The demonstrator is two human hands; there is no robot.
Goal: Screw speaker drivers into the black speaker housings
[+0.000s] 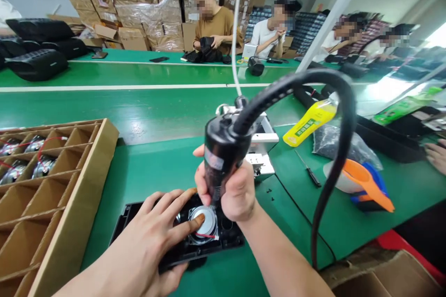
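Lying under L grip (151, 227): spkr (208, 222)

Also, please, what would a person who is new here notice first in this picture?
Probably the black power driver in the right hand, upright over the open black housing, with its thick cable arching to the right. Next, the bright yellow bottle lying beyond it on the right, and the cardboard tray at the left, holding round speakers in some compartments.
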